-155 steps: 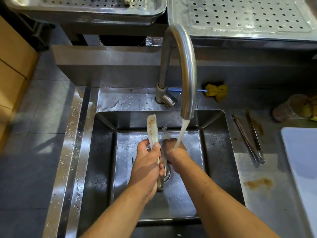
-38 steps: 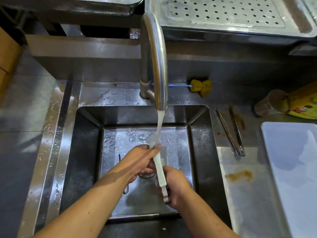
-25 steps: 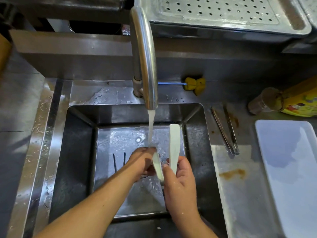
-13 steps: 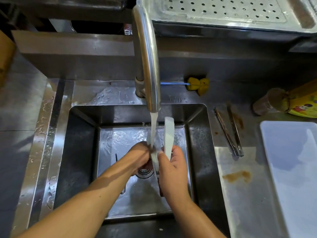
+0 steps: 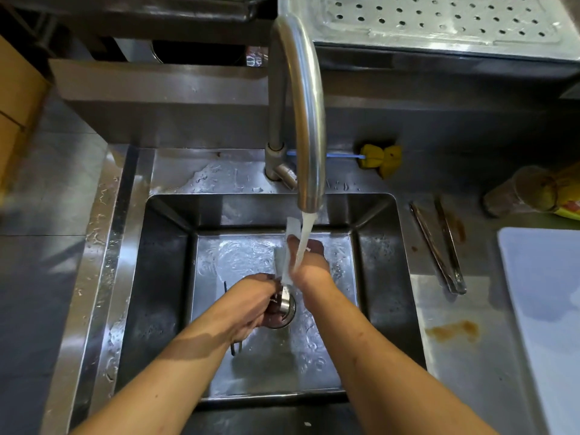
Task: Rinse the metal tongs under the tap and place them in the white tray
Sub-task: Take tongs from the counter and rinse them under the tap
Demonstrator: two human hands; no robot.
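Tongs [image 5: 284, 268] stand tilted over the sink [image 5: 163, 277], white tips up in the stream from the tap [image 5: 306, 120]. Left hand [image 5: 251, 304] grips their metal hinge end above the drain. Right hand [image 5: 309, 262] seems to pinch an upper arm, though water blurs it. Tray [image 5: 546, 309] lies well right, with a second pair [image 5: 439, 246] between.

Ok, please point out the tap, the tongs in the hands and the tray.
tap [image 5: 309, 120], head view, middle of the curved spout.
tongs [image 5: 282, 268], head view, middle of a pale arm.
tray [image 5: 546, 309], head view, bare floor.
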